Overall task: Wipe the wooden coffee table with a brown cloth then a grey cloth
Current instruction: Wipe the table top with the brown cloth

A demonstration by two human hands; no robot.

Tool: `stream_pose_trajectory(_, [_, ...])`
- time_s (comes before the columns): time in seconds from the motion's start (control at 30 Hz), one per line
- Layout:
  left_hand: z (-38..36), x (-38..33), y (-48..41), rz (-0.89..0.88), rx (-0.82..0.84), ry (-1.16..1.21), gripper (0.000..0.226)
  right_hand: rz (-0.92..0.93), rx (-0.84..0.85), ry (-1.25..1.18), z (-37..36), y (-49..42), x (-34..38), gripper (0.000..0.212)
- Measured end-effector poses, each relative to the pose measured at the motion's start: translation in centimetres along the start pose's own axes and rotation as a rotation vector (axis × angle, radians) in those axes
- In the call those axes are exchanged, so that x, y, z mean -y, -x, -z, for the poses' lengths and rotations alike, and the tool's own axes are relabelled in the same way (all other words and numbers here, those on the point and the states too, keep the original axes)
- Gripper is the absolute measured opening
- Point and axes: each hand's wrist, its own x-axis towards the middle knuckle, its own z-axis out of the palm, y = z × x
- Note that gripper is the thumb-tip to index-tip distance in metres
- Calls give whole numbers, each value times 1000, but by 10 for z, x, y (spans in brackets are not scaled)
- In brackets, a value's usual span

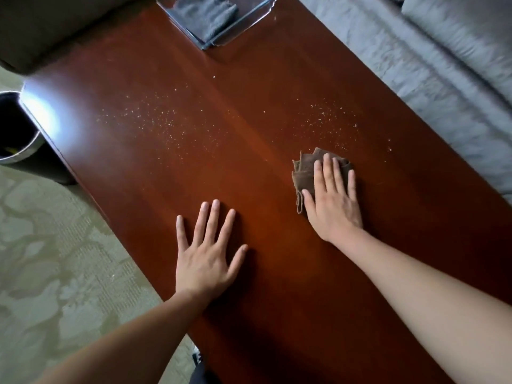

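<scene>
Tabletop (249, 79), brown cloth (303, 173) under right hand (333, 200)

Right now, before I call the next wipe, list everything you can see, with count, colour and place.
coffee table: one, reddish-brown wood, fills the middle
crumbs: two scattered patches, pale, mid-table, beyond the hands
brown cloth: one, folded, on the table under the right hand
grey cloth: one, inside the tray
clear tray: one, transparent, far end of the table
bin: one, metal rim, dark inside, floor at left
sofa: one, grey, right
armchair: one, brown, top left
carpet: beige, patterned, left
left hand: flat on bare table
right hand: flat, presses the brown cloth
</scene>
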Motion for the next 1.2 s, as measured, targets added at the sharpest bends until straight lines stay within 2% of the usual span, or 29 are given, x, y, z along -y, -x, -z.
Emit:
stream_pose_trajectory(0.07, [2, 2, 4, -22, -14, 21, 75, -8, -25, -26, -2, 10, 19, 74])
stream_pose_trajectory(0.27, [14, 1, -21, -3, -128, 200, 45, 319, 54, -16, -14, 54, 64, 68])
stream_pose_trajectory(0.37, [22, -14, -48, -58, -133, 212, 45, 446, 80, 6, -9, 50, 46, 68])
stream_pose_trajectory(0.43, [28, -29, -68, -117, -108, 217, 49, 459, 75, 10, -7, 43, 32, 68])
stream_pose_trajectory(0.67, [38, -91, -132, -188, -59, 144, 59, 148, 18, -38, -3, -5, -35, 66])
stream_pose_trajectory(0.8, [36, -132, -148, -313, -29, 114, 57, -51, 1, -77, 7, -46, -107, 69])
stream_pose_trajectory(0.93, [25, -147, -149, -298, -56, 87, 58, -295, -54, -133, 10, -77, -185, 71])
stream_pose_trajectory(1.07, [23, -149, -149, -283, -81, 60, 58, -548, -84, -219, 10, -88, -191, 66])
stream_pose_trajectory(1.13, [24, -150, -150, -272, -78, 63, 58, -558, -84, -218, 7, -78, -160, 67])
stream_pose_trajectory(1.2, [26, -152, -151, -268, -76, 56, 58, -372, -87, -176, 6, -54, -122, 70])
